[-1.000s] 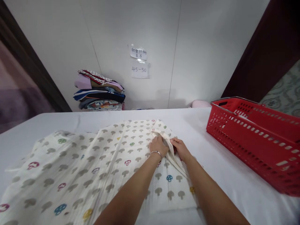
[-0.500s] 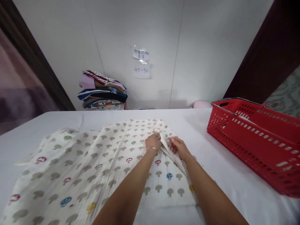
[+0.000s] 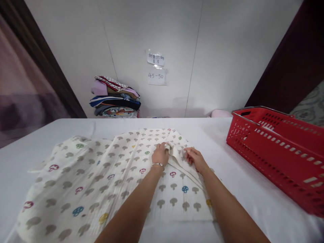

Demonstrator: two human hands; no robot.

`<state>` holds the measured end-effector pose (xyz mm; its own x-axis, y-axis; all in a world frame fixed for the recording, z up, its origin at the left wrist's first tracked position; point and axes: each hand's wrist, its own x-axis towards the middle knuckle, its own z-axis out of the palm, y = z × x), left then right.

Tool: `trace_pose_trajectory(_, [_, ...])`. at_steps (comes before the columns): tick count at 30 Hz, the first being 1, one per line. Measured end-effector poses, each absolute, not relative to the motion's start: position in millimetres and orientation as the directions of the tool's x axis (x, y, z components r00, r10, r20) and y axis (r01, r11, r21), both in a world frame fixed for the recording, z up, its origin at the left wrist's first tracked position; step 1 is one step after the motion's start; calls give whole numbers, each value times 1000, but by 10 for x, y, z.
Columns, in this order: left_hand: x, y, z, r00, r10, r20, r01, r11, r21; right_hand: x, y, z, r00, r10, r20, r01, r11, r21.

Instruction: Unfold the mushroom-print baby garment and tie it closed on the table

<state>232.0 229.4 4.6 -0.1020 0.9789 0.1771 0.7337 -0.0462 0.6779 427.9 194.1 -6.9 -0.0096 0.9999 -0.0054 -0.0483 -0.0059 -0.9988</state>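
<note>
A white cloth [image 3: 118, 155] printed with grey and coloured mushrooms is spread over the table, wrinkled on its left part. Near its right side, one edge is turned up into a plain cream flap [image 3: 178, 158]. My left hand [image 3: 160, 155], with a bracelet at the wrist, pinches the cloth at the flap's upper left end. Just right of the flap, my right hand [image 3: 197, 160] has its fingers curled against the fabric and appears to grip it; its fingertips are partly hidden.
The cloth lies on a white-covered table [image 3: 217, 135]. A red perforated basket [image 3: 273, 145] stands at the right. Beyond the table's far edge, a stack of folded fabrics [image 3: 116, 101] rests against the wall, and a pink object [image 3: 220, 113] shows farther right. Paper signs [image 3: 156, 76] hang on the wall.
My left hand has moved a little left, drawing the flap's upper end wider from the right hand. My right hand stays almost in place. The whole view has shifted slightly.
</note>
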Motion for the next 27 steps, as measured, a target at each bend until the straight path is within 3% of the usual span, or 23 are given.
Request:
trace_pose_trajectory(3, [2148,2380,20,-249,954,167,639,32,769,4272,1914,-34,-51,999,-6,28,-4,-1000])
trace_pose_trajectory(6, [2012,2454,2,-467,882,-69,290,226,930,4255,1873,3,-114,993,-25,169,-6,-986])
trace_pose_trajectory(9, [1948,2464,13,-439,877,-197,102,267,958,4205,1819,48,-158,987,-23,362,37,-931])
trace_pose_trajectory(16, [1876,2438,-9,-327,932,-159,29,178,984,4024,1745,151,-306,947,99,742,303,-598])
trace_pose_trajectory(27, [1848,2459,-70,-271,950,-154,-54,145,988,3986,1717,169,-406,911,77,832,402,-383])
